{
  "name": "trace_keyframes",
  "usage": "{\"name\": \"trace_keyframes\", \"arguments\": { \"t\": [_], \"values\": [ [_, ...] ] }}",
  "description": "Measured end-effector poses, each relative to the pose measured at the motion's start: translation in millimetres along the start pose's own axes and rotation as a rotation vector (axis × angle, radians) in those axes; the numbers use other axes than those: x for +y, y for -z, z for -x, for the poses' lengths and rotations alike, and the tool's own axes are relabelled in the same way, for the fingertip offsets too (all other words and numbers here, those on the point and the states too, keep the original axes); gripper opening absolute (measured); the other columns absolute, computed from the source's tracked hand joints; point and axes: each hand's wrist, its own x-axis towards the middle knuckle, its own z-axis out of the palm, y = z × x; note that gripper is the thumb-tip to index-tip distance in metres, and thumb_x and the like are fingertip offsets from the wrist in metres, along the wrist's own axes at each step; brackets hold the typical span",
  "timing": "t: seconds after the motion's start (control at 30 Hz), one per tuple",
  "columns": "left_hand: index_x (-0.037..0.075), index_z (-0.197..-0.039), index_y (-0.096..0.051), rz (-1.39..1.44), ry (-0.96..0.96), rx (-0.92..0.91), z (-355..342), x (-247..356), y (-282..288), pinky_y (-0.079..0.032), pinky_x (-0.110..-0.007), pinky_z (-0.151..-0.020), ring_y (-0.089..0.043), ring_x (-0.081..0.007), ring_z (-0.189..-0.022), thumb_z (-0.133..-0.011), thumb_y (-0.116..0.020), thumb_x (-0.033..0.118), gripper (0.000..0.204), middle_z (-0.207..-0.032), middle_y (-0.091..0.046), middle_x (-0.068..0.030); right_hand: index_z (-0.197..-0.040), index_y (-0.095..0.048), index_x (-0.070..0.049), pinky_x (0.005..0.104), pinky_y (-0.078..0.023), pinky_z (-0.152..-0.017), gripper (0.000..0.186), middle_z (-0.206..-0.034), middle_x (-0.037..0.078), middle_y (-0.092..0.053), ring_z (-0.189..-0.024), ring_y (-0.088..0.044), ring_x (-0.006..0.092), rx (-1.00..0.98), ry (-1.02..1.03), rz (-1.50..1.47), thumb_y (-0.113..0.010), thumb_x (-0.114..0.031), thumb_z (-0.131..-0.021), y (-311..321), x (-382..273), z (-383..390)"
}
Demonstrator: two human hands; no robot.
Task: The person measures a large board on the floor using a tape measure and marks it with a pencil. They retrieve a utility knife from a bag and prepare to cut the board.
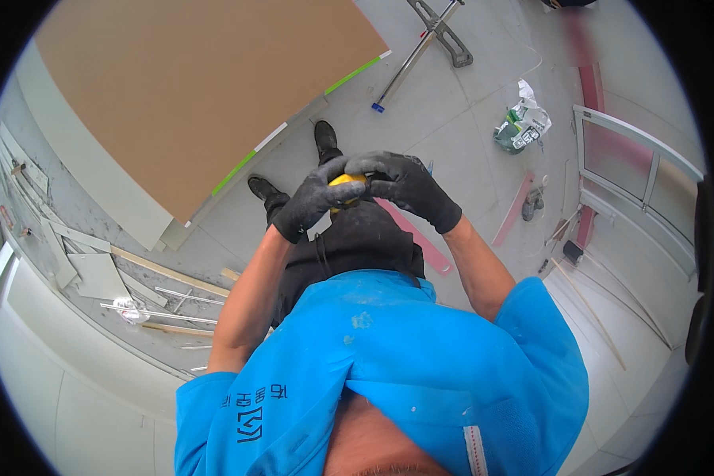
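Both of my hands wear dark gloves and meet in front of my waist. Between them sits a small yellow object (346, 182), mostly covered by the fingers, so its kind does not show. My left hand (311, 200) is closed around its near left side. From above and the right, my right hand (408, 184) curls its fingers over it. Beyond the hands lies a large brown-faced board (206, 87), its near edge trimmed with green and white strips. My black shoes stand by that edge.
Board offcuts (95, 278) and wooden strips lie at the left. A long metal tool with a grey cross-shaped foot (444, 36) is at the far side. Right of me are a white and green bag (523, 120), a pink strip (512, 208) and a metal-framed panel (642, 166).
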Motion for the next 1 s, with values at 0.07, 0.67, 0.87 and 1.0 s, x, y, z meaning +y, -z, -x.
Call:
{"name": "trace_keyframes", "arguments": {
  "t": [0.07,0.67,0.87,1.0],
  "values": [
    [0.0,-0.135,-0.054,-0.011,-0.061,0.081,4,5,1,-0.05,-0.032,-0.093,-0.059,-0.0185,-0.112,-0.087,-0.073,0.029,0.059,-0.129,-0.059,-0.0113,-0.114,-0.068,-0.008,0.0367,-0.053,-0.087,0.031,-0.108,0.013,-0.069,-0.099,-0.067,0.0284,0.038,0.119,0.242,-0.07,-0.021,-0.086,-3,0,-5],
    [0.001,-0.14,-0.046,-0.351,-0.232,0.108,63,-2,-2,-0.047,-0.037,-0.1,-0.06,-0.025,-0.117,-0.07,-0.088,0.038,0.09,-0.127,-0.06,-0.0152,-0.093,-0.062,-0.007,0.0409,-0.048,-0.066,0.024,-0.088,0.014,-0.063,-0.076,-0.062,0.0317,-0.147,0.026,0.247,-0.072,-0.026,-0.084,-44,-40,6],
    [0.012,-0.141,-0.051,-0.626,0.142,-0.024,78,2,33,-0.053,-0.035,-0.082,-0.067,-0.0229,-0.091,-0.074,-0.084,0.039,0.079,-0.098,-0.07,-0.0131,-0.088,-0.06,-0.007,0.0319,-0.047,-0.065,0.022,-0.077,0.004,-0.057,-0.07,-0.056,0.0162,-0.255,-0.216,-0.01,-0.069,-0.027,-0.089,-34,-61,4],
    [0.004,-0.107,-0.069,-0.551,0.397,0.155,125,-74,109,-0.051,-0.036,-0.069,-0.064,-0.0183,-0.07,-0.092,-0.066,0.039,0.038,-0.08,-0.067,-0.0099,-0.097,-0.062,-0.003,0.0282,-0.053,-0.065,0.017,-0.083,0.005,-0.06,-0.069,-0.062,0.0157,0.196,-0.262,-0.633,-0.062,-0.02,-0.094,46,-33,-4]
  ]
}}
